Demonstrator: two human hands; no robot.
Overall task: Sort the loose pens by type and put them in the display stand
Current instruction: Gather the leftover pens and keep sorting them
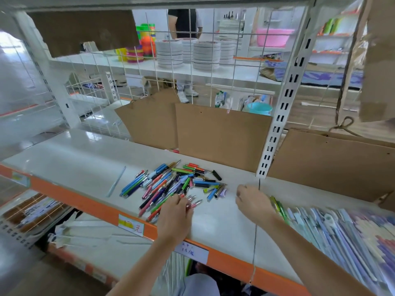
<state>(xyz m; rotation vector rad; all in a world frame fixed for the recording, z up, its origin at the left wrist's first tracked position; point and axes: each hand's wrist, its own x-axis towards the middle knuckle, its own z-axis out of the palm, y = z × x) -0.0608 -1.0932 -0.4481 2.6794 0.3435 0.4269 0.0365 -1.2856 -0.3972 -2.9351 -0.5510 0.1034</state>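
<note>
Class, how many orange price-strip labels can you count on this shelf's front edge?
3: a left label, a yellow-marked middle label, and a handwritten label beneath the left hand.

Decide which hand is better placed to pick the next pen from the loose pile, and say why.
Left. The left hand already touches the near edge of the pen pile; the right hand holds green pens beside it.
</note>
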